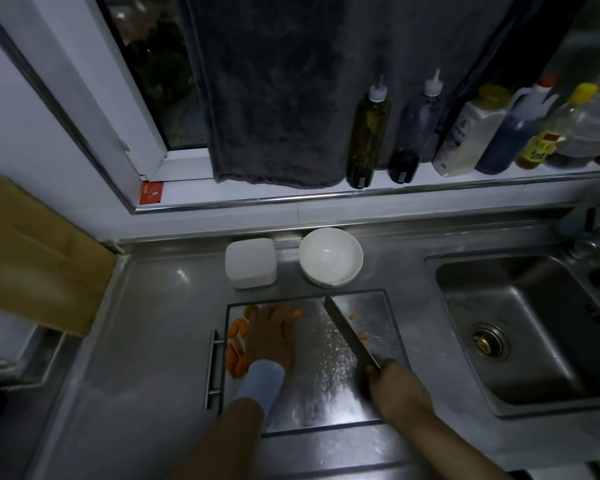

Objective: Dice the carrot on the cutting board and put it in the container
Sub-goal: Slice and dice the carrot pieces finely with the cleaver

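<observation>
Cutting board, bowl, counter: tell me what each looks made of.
The cutting board is likely clear glass with a textured top: greenish edges, and the counter shows through. The bowl is glossy white, probably glazed ceramic, possibly melamine: sharp highlight inside. The counter looks like brushed stainless steel: grey, soft reflections.

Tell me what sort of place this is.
Probably a home kitchen: a steel sink in the counter, sauce bottles along the window ledge, and carrot pieces on a cutting board.

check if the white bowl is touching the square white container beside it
Apart. The head view shows a strip of bare steel counter between the container and the bowl.
</observation>
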Motion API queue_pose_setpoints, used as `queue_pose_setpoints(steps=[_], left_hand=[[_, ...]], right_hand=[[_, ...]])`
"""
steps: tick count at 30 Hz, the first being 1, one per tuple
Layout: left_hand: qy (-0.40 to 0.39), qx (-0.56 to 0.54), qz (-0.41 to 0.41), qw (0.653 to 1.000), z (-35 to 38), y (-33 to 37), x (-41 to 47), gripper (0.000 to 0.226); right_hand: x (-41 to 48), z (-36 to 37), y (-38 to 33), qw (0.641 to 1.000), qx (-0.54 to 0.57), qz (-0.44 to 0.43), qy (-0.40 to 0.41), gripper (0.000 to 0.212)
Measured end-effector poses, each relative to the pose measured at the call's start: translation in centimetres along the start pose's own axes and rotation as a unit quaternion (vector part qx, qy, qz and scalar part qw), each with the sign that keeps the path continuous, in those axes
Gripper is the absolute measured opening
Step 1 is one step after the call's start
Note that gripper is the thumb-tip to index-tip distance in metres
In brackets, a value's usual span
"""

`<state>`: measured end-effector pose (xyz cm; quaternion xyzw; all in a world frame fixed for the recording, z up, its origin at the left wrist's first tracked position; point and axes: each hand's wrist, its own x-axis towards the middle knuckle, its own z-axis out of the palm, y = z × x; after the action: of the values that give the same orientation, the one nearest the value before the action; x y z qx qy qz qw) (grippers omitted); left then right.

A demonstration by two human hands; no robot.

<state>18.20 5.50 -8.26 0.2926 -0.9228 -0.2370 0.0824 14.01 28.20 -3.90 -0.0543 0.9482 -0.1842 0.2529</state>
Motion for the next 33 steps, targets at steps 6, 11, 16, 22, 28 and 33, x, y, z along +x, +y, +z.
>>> queue_pose_setpoints(steps=[6, 11, 16, 22, 28, 33], left_hand=[[-0.125, 0.219, 0.097, 0.963, 0.9, 1.1, 3.5, 0.033], [-0.125, 0.290, 0.173, 0.933, 1.3, 1.5, 4.0, 0.033], [-0.141, 0.171, 0.124, 0.967, 2.3, 0.9, 1.1, 0.029], [-0.068, 0.032, 0.037, 0.996, 2.7, 1.3, -3.3, 0.028], [-0.150, 0.015, 0.086, 0.985, 3.9, 2.4, -3.6, 0.024], [-0.095, -0.007, 0.056, 0.994, 3.9, 3.4, -1.9, 0.026]], right_hand=[[0.9, 0.4, -0.9, 0.999, -0.012, -0.029, 0.025, 0.034], [0.8, 0.8, -1.2, 0.998, -0.002, -0.059, 0.020, 0.035], [1.3, 0.9, -0.5, 0.998, 0.017, -0.062, -0.017, 0.033], [1.7, 0.5, -0.3, 0.996, 0.013, -0.077, -0.047, 0.030], [1.5, -0.2, 0.2, 0.994, 0.006, -0.084, -0.068, 0.029], [1.3, -0.2, 1.1, 0.994, 0.006, -0.081, -0.076, 0.030]])
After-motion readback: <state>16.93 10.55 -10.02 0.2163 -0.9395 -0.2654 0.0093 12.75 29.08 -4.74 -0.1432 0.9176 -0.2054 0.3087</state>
